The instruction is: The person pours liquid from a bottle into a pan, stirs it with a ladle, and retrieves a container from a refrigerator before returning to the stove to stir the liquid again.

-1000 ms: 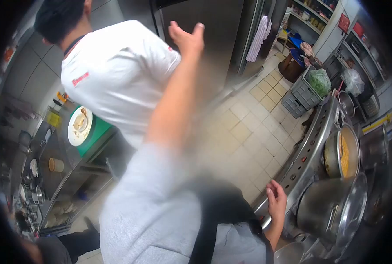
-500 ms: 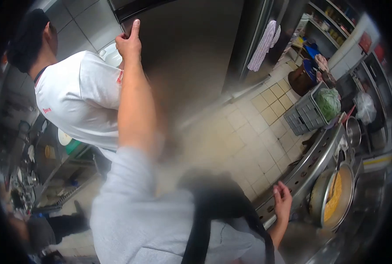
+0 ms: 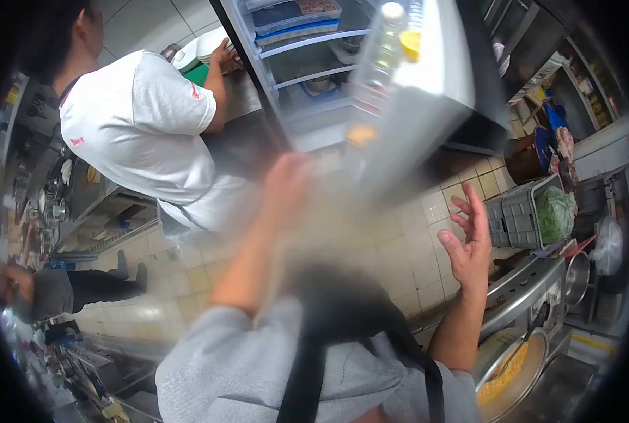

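Observation:
A fridge stands open, its door (image 3: 427, 120) swung out to the right with bottles in the door racks. Inside, containers (image 3: 297, 21) rest on the shelves (image 3: 314, 77). My left hand (image 3: 290, 176) is smeared by motion in front of the fridge's lower edge, and its fingers cannot be made out. Raised below the door, at the right, my right hand (image 3: 472, 236) has its fingers apart and holds nothing.
A co-worker in a white shirt (image 3: 138, 134) stands close on the left, one hand near stacked plates (image 3: 212, 44). Another person (image 3: 75, 290) is at the far left. At the right are a grey crate (image 3: 515, 218) and a large pan of yellow food (image 3: 505, 381).
The fridge has been opened and its inside now shows. My left hand has come down from the top of the door. My right hand has risen and its fingers have spread.

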Motion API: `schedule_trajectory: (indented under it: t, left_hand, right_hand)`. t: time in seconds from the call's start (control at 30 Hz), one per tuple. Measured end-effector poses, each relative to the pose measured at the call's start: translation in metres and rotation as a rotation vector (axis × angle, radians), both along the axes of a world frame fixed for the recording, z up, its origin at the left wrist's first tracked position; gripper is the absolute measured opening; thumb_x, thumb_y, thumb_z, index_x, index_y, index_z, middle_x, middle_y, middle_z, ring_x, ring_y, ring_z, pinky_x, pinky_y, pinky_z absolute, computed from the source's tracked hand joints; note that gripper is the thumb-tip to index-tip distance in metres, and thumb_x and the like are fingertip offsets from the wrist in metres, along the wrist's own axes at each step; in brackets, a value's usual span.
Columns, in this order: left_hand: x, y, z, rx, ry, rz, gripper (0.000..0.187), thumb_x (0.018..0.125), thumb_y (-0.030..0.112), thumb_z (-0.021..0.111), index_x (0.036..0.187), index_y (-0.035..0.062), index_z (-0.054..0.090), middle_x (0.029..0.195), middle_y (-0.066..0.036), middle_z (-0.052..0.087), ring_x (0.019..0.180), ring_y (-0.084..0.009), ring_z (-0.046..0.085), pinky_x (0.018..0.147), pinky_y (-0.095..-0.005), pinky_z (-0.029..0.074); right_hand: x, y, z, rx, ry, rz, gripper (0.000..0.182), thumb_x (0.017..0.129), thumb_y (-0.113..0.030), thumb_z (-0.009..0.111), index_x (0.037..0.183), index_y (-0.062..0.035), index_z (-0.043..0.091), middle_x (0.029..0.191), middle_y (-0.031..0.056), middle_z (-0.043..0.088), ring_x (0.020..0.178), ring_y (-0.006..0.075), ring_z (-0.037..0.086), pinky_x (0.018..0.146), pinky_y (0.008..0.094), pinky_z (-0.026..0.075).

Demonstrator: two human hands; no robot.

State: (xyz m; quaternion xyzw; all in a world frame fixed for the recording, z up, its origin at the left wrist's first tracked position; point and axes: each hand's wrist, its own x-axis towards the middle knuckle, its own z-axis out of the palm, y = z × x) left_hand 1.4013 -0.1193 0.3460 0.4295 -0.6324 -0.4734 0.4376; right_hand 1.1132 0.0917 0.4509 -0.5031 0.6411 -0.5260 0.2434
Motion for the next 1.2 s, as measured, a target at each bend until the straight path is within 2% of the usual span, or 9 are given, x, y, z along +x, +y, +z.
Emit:
schedule_trajectory:
  t: [0.17, 0.37, 0.43, 0.5, 0.53, 0.57, 0.73, 0.97, 1.2]
  left_hand:
    - [0.021, 0.004, -0.096, 0.057, -0.24, -0.04, 0.017, 0.09, 0.013, 0.064, 0.103, 0.0021, 0.06, 0.086, -0.001, 0.061, 0.077, -0.0086, 0.058, 0.073, -0.0241, 0.048]
    - [0.02, -0.038, -0.181, 0.167, -0.207, -0.197, 0.021, 0.09, 0.018, 0.065, 0.105, 0.0042, 0.06, 0.084, 0.0, 0.061, 0.074, -0.0091, 0.059, 0.066, -0.0236, 0.048]
    - [0.022, -0.078, -0.241, -0.232, -0.559, -0.352, 0.023, 0.091, 0.02, 0.064, 0.107, 0.0056, 0.06, 0.085, -0.001, 0.062, 0.074, -0.0101, 0.06, 0.066, -0.0239, 0.048]
    - [0.004, -0.104, -0.243, -0.176, -0.453, -0.365, 0.025, 0.092, 0.022, 0.063, 0.11, 0.006, 0.059, 0.09, -0.002, 0.064, 0.074, -0.0118, 0.061, 0.065, -0.0252, 0.048]
    - [-0.023, -0.117, -0.203, 0.239, -0.283, -0.237, 0.027, 0.091, 0.024, 0.063, 0.111, 0.006, 0.059, 0.092, -0.002, 0.064, 0.076, -0.0123, 0.061, 0.066, -0.0266, 0.048]
    - [-0.043, -0.14, -0.185, 0.638, -0.104, -0.091, 0.029, 0.091, 0.026, 0.063, 0.112, 0.0061, 0.059, 0.095, -0.003, 0.065, 0.077, -0.0128, 0.061, 0.066, -0.0279, 0.049]
    - [-0.054, -0.292, -0.337, 0.214, -0.55, 0.048, 0.037, 0.091, 0.028, 0.059, 0.119, 0.004, 0.056, 0.102, -0.009, 0.063, 0.087, -0.0205, 0.061, 0.074, -0.0346, 0.051]
    - [-0.043, -0.466, -0.407, -0.094, -1.077, -0.031, 0.045, 0.088, 0.024, 0.051, 0.127, 0.0022, 0.049, 0.128, -0.021, 0.051, 0.125, -0.0342, 0.044, 0.102, -0.0486, 0.039]
    - [-0.042, -0.548, -0.399, 0.252, -0.641, 0.303, 0.044, 0.089, 0.025, 0.05, 0.126, 0.0023, 0.05, 0.127, -0.021, 0.052, 0.123, -0.0345, 0.046, 0.1, -0.0491, 0.041]
  right_hand:
    - [-0.063, 0.004, -0.045, -0.248, -0.083, -0.363, 0.106, 0.071, -0.032, 0.083, 0.146, 0.002, 0.018, 0.144, 0.0172, 0.034, 0.134, 0.0283, 0.033, 0.109, 0.0417, 0.028]
    - [-0.196, 0.019, -0.083, -0.282, -0.046, -0.608, 0.05, 0.097, -0.021, 0.053, 0.136, 0.004, 0.034, 0.131, 0.0161, 0.047, 0.12, 0.0229, 0.045, 0.104, 0.0331, 0.031]
    - [-0.216, 0.013, -0.091, -0.322, -0.095, -0.733, 0.044, 0.097, -0.018, 0.051, 0.132, 0.0056, 0.039, 0.131, 0.0161, 0.048, 0.12, 0.0226, 0.044, 0.104, 0.0341, 0.032]
    - [-0.268, 0.04, -0.124, 0.019, 0.845, -0.718, 0.037, 0.095, -0.013, 0.047, 0.127, 0.0062, 0.045, 0.128, 0.019, 0.052, 0.117, 0.0267, 0.049, 0.102, 0.0367, 0.036]
    - [-0.27, 0.034, -0.123, -0.088, 0.338, -0.847, 0.037, 0.09, -0.012, 0.049, 0.124, 0.005, 0.051, 0.125, 0.0218, 0.056, 0.114, 0.0331, 0.053, 0.098, 0.0419, 0.041]
    - [-0.28, 0.04, -0.112, 0.178, 1.162, -0.729, 0.036, 0.088, -0.017, 0.052, 0.117, 0.0028, 0.058, 0.117, 0.021, 0.061, 0.107, 0.0351, 0.057, 0.093, 0.0435, 0.045]
    - [-0.283, 0.02, -0.087, 0.123, 0.822, -0.905, 0.034, 0.089, -0.023, 0.051, 0.109, 0.0024, 0.062, 0.111, 0.019, 0.064, 0.104, 0.0332, 0.06, 0.091, 0.0429, 0.046]
    - [-0.277, -0.005, -0.09, 0.2, 0.864, -0.954, 0.038, 0.088, -0.026, 0.049, 0.11, 0.0034, 0.061, 0.112, 0.0201, 0.063, 0.104, 0.0338, 0.059, 0.091, 0.043, 0.046]
    - [-0.247, -0.033, -0.088, 0.212, 0.892, -1.001, 0.042, 0.088, -0.029, 0.048, 0.111, 0.0043, 0.06, 0.113, 0.0212, 0.062, 0.105, 0.0344, 0.059, 0.091, 0.043, 0.046]
